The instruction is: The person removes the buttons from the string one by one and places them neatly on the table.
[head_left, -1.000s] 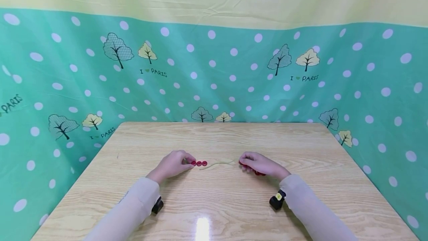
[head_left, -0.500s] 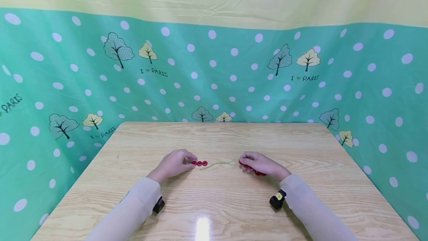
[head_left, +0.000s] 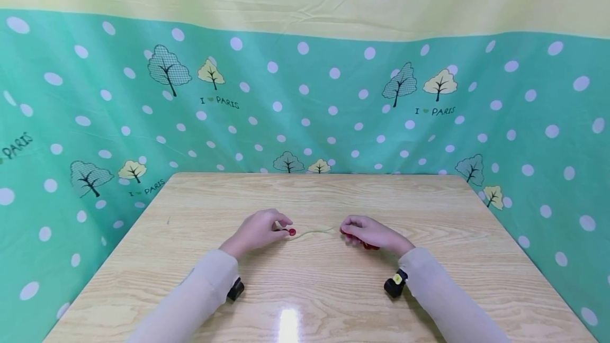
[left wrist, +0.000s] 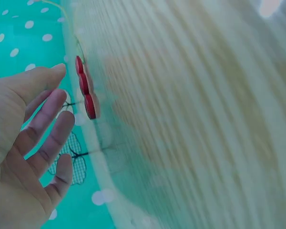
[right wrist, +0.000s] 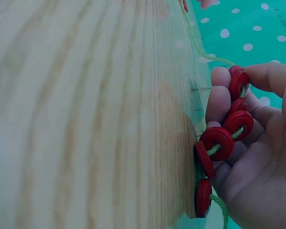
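My left hand reaches over a short row of red buttons, hiding most of them in the head view; the end button shows beyond the fingertips. In the left wrist view, three red buttons lie in a line on the table, just past my parted thumb and fingers. My right hand pinches a string of several red buttons between thumb and fingers. Green cord passes through their centres, and a loose tail hangs below. Between the hands, thin green cord runs across the table.
The wooden table has pale grain and a bright light reflection near the front. A green dotted curtain surrounds its back and sides. Black wrist cameras sit under both sleeves.
My left hand has slid to the right along the row of buttons and now covers most of it, thumb and fingers wider apart. My right hand stays put with the strung buttons.
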`<state>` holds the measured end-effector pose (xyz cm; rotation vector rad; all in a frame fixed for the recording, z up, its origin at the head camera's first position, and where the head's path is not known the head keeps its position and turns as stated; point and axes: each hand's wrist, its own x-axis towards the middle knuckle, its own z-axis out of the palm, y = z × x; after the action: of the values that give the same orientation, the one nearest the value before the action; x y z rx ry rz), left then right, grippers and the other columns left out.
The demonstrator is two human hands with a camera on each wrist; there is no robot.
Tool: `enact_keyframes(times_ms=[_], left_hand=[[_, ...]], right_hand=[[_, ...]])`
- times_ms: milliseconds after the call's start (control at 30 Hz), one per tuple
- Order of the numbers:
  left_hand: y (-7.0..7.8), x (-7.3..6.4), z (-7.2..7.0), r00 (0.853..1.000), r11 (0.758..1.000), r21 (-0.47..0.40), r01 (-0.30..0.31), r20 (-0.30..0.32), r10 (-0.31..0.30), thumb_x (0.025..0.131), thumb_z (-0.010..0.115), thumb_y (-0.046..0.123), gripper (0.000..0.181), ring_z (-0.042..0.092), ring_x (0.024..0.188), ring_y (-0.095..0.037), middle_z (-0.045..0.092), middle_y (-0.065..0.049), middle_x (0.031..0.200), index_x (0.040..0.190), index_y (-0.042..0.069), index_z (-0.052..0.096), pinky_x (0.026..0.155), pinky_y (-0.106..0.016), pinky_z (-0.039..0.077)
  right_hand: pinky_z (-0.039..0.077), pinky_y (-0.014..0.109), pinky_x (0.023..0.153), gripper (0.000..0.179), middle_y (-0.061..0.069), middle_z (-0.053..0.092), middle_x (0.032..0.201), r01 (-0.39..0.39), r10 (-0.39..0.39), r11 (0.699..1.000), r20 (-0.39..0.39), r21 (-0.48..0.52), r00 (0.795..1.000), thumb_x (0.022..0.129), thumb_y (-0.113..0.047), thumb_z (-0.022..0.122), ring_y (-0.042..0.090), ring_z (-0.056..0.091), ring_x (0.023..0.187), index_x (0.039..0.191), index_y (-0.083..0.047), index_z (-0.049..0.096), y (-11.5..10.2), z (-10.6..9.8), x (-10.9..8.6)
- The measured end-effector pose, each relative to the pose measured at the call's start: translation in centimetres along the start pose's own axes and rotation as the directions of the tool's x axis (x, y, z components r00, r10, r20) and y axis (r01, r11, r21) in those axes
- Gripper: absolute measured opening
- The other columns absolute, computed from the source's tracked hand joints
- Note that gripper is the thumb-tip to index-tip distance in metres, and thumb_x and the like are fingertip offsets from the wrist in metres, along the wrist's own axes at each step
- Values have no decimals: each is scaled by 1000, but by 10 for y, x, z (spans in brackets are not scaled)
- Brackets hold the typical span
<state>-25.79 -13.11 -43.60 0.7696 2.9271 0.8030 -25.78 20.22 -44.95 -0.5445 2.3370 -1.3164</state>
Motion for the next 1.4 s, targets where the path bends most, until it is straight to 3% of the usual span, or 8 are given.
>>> enact_keyframes(times_ms=[533,767,1067,1400], left_hand=[[21,17,10,995,996,-7,-93,26,93,92,74,23,20,64,88,-16,70,4,101,112,18,75,78,-35,51],[32,25,16,988,988,-7,-153,21,153,91,75,22,20,64,87,-12,70,5,101,111,18,74,78,-32,52],[41,32,24,987,987,-34,-157,22,158,91,75,22,21,63,90,-10,71,7,106,112,19,75,80,-30,51],[51,40,34,978,978,-36,-207,4,207,91,75,21,18,64,88,-9,71,9,107,110,20,75,79,-26,51]], right_hand=[[38,28,52,32,7,63,90,-6,6,1000,2,6,1000,107,-35,49,19,56,76,112,-7,63,1,-1,1],[38,27,51,30,6,62,90,-10,10,1000,5,8,1000,106,-36,50,18,55,74,113,-10,64,0,-1,2],[39,25,54,30,6,62,91,-12,12,1000,8,-5,1000,106,-35,50,16,55,73,112,-10,65,-1,0,1],[38,28,54,31,6,60,89,-5,5,1000,2,-3,1000,106,-36,51,19,53,71,112,-9,65,-1,0,1]])
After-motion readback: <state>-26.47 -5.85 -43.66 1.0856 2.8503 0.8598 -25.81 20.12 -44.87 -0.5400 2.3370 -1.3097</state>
